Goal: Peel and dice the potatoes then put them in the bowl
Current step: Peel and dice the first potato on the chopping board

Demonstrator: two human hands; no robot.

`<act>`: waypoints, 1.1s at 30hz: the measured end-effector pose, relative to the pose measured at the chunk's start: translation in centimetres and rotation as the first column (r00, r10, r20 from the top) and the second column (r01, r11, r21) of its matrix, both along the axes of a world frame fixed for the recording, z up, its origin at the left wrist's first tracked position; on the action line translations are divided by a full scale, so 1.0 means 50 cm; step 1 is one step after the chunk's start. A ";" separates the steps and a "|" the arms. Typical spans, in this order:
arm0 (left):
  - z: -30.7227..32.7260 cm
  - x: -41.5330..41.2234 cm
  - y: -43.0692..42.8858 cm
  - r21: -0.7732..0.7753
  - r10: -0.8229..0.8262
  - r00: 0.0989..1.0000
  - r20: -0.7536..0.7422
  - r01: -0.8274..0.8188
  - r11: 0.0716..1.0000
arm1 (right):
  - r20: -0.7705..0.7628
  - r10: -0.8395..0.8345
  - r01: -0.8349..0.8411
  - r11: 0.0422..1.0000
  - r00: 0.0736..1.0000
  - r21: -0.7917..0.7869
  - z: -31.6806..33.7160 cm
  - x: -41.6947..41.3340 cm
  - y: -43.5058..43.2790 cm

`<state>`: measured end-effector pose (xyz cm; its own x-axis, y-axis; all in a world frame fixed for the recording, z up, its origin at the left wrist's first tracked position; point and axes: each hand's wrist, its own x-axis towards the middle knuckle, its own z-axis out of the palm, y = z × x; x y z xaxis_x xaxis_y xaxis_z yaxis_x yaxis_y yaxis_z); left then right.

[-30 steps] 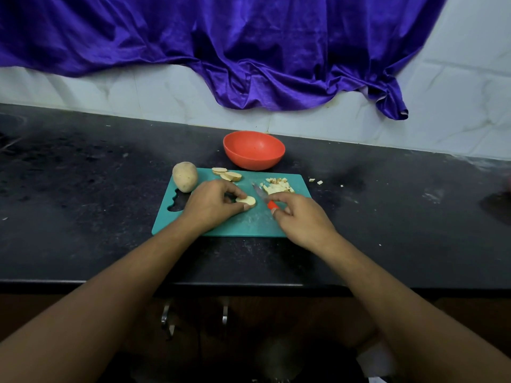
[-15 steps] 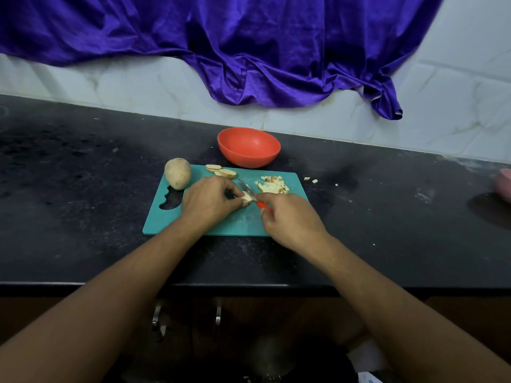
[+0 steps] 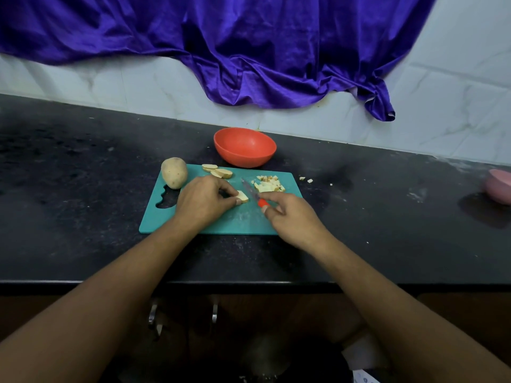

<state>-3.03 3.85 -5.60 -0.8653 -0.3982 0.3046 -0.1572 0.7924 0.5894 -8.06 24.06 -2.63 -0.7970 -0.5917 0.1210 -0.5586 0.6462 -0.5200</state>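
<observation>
While a person leans over a dark counter (image 3: 83, 217), both bare forearms reach forward onto a teal cutting board (image 3: 235, 219). Left hand (image 3: 204, 201) rests on the middle of the board, fingers curled, pinching a small pale potato piece (image 3: 242, 196) at its fingertips; the piece lies flat on the board, just right of that hand. Right hand (image 3: 293, 219) sits at the near right part of the board, clenched around a small knife (image 3: 253, 192) with a red handle. The blade points away and to the left, its tip just right of the pinched piece; whether it touches the piece cannot be told.

Farther right on the board, beyond the knife, lies a heap of diced potato (image 3: 269, 183). A few stray bits (image 3: 305, 179) lie on the counter just off the board's far right corner. At the far edge of the board, beyond the left hand, sit a few potato slices (image 3: 217, 170). A whole unpeeled potato (image 3: 174, 172) rests on the board's far left corner.

An orange bowl (image 3: 244, 147) stands on the counter just beyond the board, with nothing visible inside. A pink bowl (image 3: 499, 186) is cut off at the far right edge. Purple cloth (image 3: 221, 37) hangs on the white tiled wall behind.
</observation>
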 end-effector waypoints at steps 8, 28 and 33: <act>-0.005 -0.003 -0.002 0.011 0.001 1.000 -0.009 -0.001 1.000 | -0.151 0.020 -0.004 0.995 0.988 0.101 -0.012 0.026 -0.019; -0.009 -0.003 -0.007 0.066 -0.012 0.999 -0.048 0.016 0.998 | -0.034 0.070 -0.069 0.997 0.997 0.019 -0.014 0.008 -0.011; -0.010 -0.003 -0.009 0.060 -0.039 0.997 -0.069 0.043 0.997 | -0.133 0.108 -0.092 0.988 0.985 0.121 -0.010 0.021 -0.021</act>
